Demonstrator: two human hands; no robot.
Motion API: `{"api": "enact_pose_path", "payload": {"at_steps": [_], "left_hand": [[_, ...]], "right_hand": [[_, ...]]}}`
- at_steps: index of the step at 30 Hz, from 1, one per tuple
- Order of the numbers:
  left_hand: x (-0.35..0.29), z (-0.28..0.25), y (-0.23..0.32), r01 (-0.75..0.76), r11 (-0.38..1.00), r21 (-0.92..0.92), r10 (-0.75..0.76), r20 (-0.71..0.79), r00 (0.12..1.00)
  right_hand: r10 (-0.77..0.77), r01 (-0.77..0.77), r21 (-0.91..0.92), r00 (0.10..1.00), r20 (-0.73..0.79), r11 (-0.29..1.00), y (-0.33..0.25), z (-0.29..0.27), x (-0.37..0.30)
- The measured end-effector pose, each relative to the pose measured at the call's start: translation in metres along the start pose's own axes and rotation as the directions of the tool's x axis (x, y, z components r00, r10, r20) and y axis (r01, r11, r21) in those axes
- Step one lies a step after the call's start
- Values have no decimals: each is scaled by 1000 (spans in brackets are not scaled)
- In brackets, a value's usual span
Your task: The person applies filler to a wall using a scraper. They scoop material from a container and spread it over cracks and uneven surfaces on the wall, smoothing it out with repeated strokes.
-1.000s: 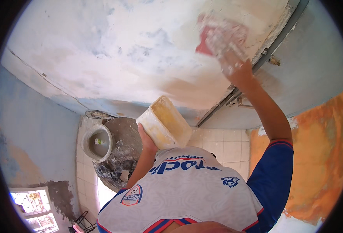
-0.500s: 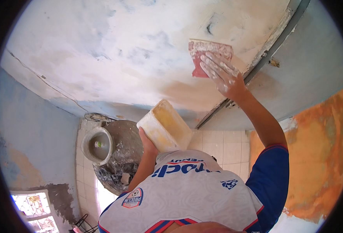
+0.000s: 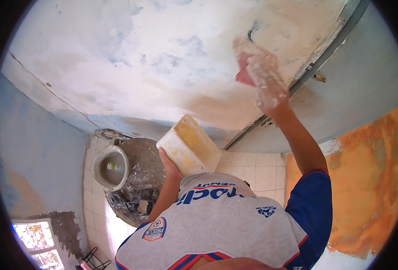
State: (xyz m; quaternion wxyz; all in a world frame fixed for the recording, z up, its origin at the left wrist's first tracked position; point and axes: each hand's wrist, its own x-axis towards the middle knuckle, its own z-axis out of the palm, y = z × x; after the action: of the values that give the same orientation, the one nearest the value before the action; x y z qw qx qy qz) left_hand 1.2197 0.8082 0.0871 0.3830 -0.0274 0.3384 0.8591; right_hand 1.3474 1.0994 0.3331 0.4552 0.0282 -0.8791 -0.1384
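My right hand [image 3: 267, 83], smeared with white paste and blurred by motion, grips a red putty spreader [image 3: 245, 68] against the patchy white wall [image 3: 163, 72]. White paste coats the spreader's far edge, near a dark mark on the wall. Held close to my body, a rectangular whitish-yellow plastic tub [image 3: 187, 150] rests in my left hand [image 3: 169, 165], whose fingers wrap its left side. The tub is tilted with its opening showing; yellowish walls are visible inside.
Left of me, a pale bucket [image 3: 111, 167] stands on a dark, stained round surface [image 3: 142, 157]. A grey conduit [image 3: 325, 51] runs up the wall at right. A thin cable [image 3: 50, 90] hangs at left. An orange patchy wall [image 3: 365, 180] lies right, a window [image 3: 37, 238] lower left.
My right hand and the spreader have shifted to the right along the wall, and the spreader has turned. My left hand with the tub has stayed nearly still.
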Motion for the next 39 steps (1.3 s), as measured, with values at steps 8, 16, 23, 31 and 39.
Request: {"api": "enact_pose_path", "payload": {"at_steps": [8,16,23,31,39], "left_hand": [[4,-8,-2,3,1000,-13,-3,18,1000],[8,-12,-2,-21,1000,-2,20,-50,999],[8,-2,-5,-30,1000,4,30,-30,999],[11,5,-5,-65,997,-38,62,-67,996],[20,-1,-12,-100,995,-16,100,-15,995]], "right_hand": [[-34,23,-140,996,-78,990,24,8,21],[-39,39,-7,990,-137,999,13,2,8],[-86,109,-300,992,90,948,32,28,-9],[-135,119,-158,986,-95,980,27,-3,1],[-254,289,-93,925,282,953,32,41,-54]]}}
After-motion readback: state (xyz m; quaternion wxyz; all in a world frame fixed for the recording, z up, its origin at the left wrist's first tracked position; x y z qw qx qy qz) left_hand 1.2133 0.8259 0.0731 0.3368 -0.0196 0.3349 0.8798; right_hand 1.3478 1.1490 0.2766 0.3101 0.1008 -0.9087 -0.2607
